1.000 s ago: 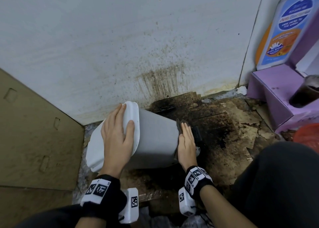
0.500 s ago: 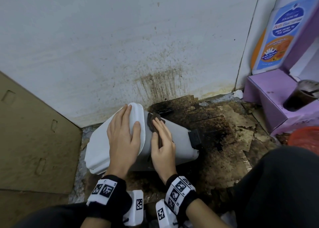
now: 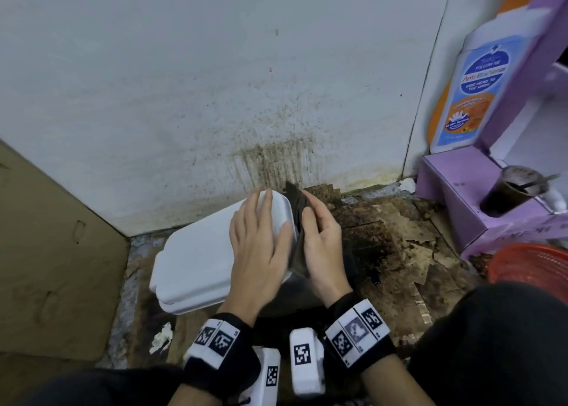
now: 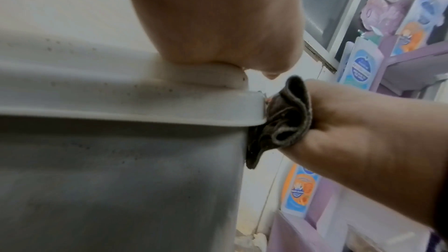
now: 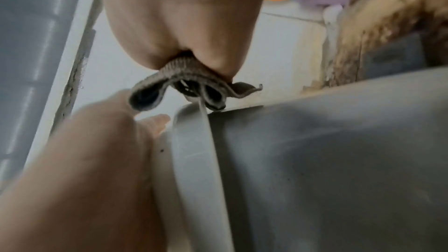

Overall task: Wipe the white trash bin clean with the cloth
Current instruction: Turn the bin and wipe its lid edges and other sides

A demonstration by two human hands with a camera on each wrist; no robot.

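white trash bin point(image 3: 196, 261) tipped on the floor under the flat left hand point(image 3: 258, 245), right hand point(image 3: 319, 239) beside it pinching the dark cloth point(image 3: 296, 221) against the rim; wiping looks midway, specks remain.

Right hand point(image 3: 319, 245) with the dark cloth point(image 3: 296, 221) is up at the lid-end rim of the white trash bin point(image 3: 196, 261), next to the left hand; 1.0 s ago it was at the bin's base end, 0.5 s ago on the mid body. Cloth now bunched between fingers and thumb, earlier pressed flat under straight fingers. Hands now nearly touch. Head view sits slightly more overhead.
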